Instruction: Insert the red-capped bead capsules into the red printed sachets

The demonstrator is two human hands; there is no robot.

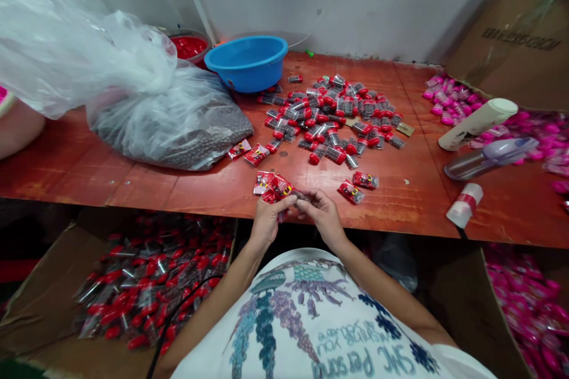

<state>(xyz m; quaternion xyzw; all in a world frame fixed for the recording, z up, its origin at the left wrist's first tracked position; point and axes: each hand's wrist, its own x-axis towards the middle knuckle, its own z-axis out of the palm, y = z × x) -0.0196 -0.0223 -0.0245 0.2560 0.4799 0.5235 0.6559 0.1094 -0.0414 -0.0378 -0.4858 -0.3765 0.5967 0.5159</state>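
Observation:
At the table's front edge, my left hand point(267, 219) is closed on red printed packets point(281, 185), which fan out above the thumb. My right hand point(323, 217) meets it, thumb and fingers pinched on the dark, see-through end of one packet; the fingers partly hide it. Another red packet point(263, 181) lies just beyond the left hand. To the right of my hands, two red packets with dark ends point(351, 191) rest on the table. Farther back is a heap of small see-through containers with red caps and dark contents point(329, 112).
A plastic bag of small dark beads point(178, 124) slumps on the left, beside a blue basin point(249, 61). Rightward stand a white tumbler point(478, 124), a purple-lidded bottle point(486, 158) and a white roll point(464, 204). Below, a cardboard box point(38, 290) holds red-capped containers; pink ones lie right.

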